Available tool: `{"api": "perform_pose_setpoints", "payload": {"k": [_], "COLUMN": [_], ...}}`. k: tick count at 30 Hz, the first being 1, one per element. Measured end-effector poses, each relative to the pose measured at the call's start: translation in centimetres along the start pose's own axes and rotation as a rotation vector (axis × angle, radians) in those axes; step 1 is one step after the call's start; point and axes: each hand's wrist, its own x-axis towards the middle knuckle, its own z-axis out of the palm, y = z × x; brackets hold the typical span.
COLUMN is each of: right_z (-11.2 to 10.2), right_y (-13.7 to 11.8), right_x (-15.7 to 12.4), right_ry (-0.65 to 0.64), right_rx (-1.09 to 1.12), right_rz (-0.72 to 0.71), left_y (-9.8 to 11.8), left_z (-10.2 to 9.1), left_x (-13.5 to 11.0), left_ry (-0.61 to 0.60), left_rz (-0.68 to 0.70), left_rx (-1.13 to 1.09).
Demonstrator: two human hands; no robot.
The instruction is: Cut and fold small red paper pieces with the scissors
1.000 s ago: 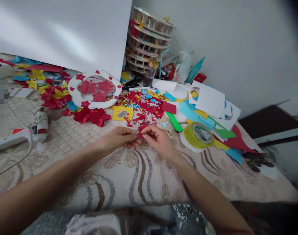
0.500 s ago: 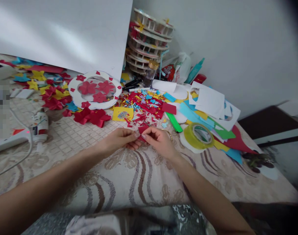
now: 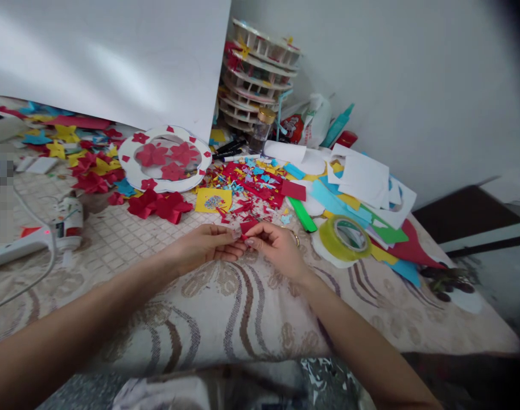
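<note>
Both of my hands meet over the patterned cloth (image 3: 226,319) at the middle of the table. My left hand (image 3: 206,246) and my right hand (image 3: 277,246) pinch a small piece of red paper (image 3: 247,228) between their fingertips. A ring shows on my right hand. Just beyond the hands lies a heap of red, blue and yellow paper scraps (image 3: 254,185). Red paper flowers (image 3: 160,205) lie to the left of it, in front of a white ring-shaped board (image 3: 164,158) with red flowers on it.
A roll of yellowish tape (image 3: 343,238) and a green marker (image 3: 303,213) lie right of my hands. A glue gun (image 3: 67,222) and a power strip (image 3: 15,250) sit at the left. Stacked trays (image 3: 258,74), a jar (image 3: 262,128) and loose paper sheets (image 3: 366,182) fill the back.
The red paper piece was turned and refolded slightly between my fingertips; the hands stayed in place. The view shifted a little.
</note>
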Motion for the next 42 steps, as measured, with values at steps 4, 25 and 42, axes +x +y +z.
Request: {"api": "perform_pose_setpoints", "payload": {"k": [4,25,42], "right_z": [-0.05,-0.55,-0.21], "right_y": [-0.09,-0.12,0.35], "right_x": [0.12,0.13,-0.01], "right_ry": [-0.024,-0.051,0.089], "right_rx": [0.072,0.040,-0.075], "right_rz": [0.048,-0.057,-0.124], "left_y": [0.10,0.29,-0.30], "left_z": [-0.03,0.16,0.35], "left_x": [-0.10,-0.31,-0.06], "left_ry": [-0.005,0.017,0.086], "left_rz": [0.017,0.200,0.508], "left_rx": [0.009,0.229,0.534]}}
